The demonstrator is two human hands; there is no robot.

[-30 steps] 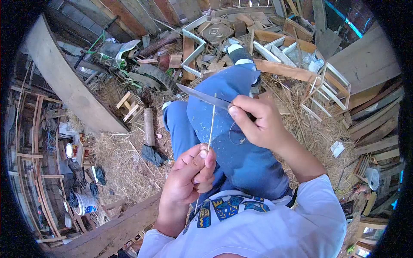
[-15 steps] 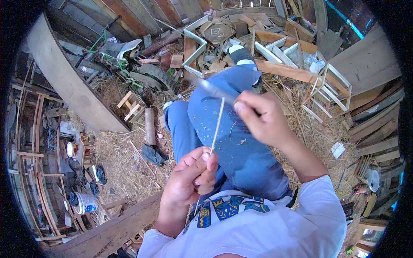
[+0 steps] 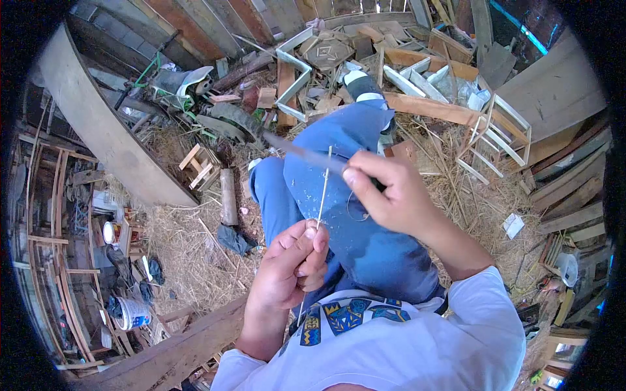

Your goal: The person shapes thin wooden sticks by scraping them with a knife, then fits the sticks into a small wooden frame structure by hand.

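Above my lap, my left hand (image 3: 293, 264) pinches a thin pale stick (image 3: 324, 189) that points up and away from me. Its lower end comes out below the fist. My right hand (image 3: 385, 189) is closed round the handle of a knife (image 3: 306, 154), whose long blade points to the upper left and is blurred. In this view the blade crosses the stick near its upper end; whether they touch I cannot tell. Small pale shavings dot the blue trousers (image 3: 352, 241) under both hands, and a thin curled strip lies on them.
Straw (image 3: 189, 251) covers the floor. Wood scraps and white frames (image 3: 502, 140) lie ahead and right. A small wooden stool-like piece (image 3: 200, 166) and a short log (image 3: 228, 195) are left of my legs. A white bucket (image 3: 132, 314) stands lower left, beyond a plank (image 3: 176, 345).
The knife and right hand have shifted slightly left and down, and the blade reaches farther left. The stick stands a little more upright in my left hand, which is nearly still.
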